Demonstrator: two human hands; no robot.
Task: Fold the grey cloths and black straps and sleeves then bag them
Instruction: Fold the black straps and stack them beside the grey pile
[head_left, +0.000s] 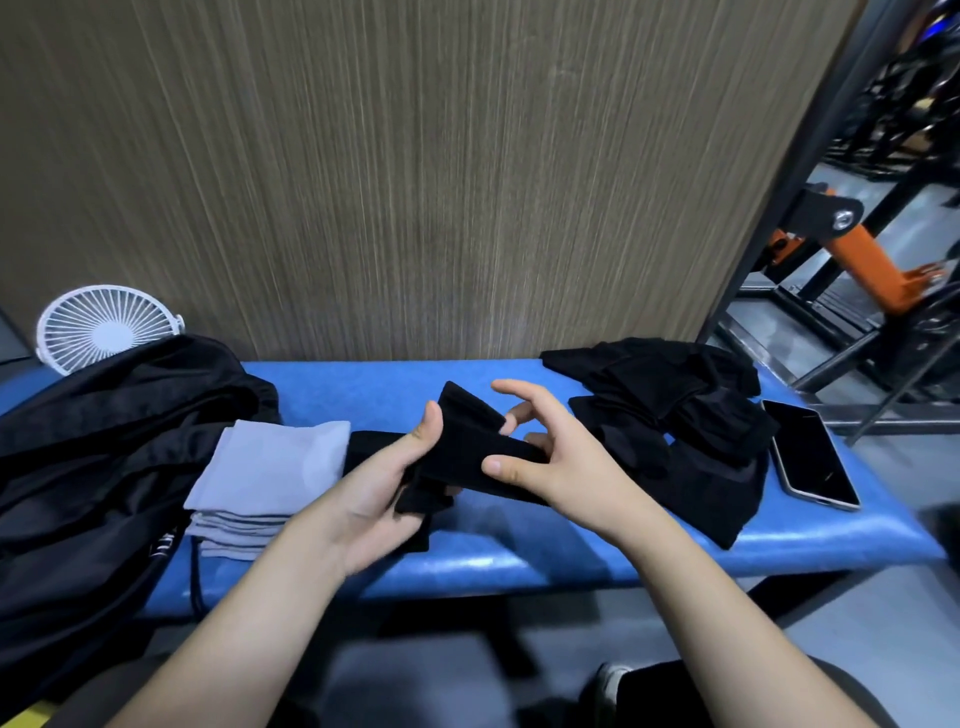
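From the head camera, everything sits on or around a blue padded bench (483, 561) that runs left to right in front of a brown wood-grain wall panel (415, 182).

Above the middle of the bench, both hands hold one black sleeve (467, 447), a band of dark fabric stretched between them. The left hand (384, 493) grips the sleeve's left portion: its thumb lies over the top of the fabric and its fingers curl underneath, with a folded end of the cloth sticking out below the palm. The right hand (556, 457) pinches the sleeve's right end, thumb pressed on the upper face and some fingers behind it, while the index finger arches free above. The sleeve's upper corner rises between the two hands.

On the bench left of the hands lies a stack of folded grey cloths (265, 483), and just left of that, draped over the bench's left end, a black bag (104, 452). Behind the bag stands a small white fan (106, 327).

On the bench right of the hands is a loose pile of black straps and sleeves (675, 421), and at its right edge a dark smartphone (810, 452) lies flat. Beyond the bench's right end stands orange and black gym equipment (857, 260).
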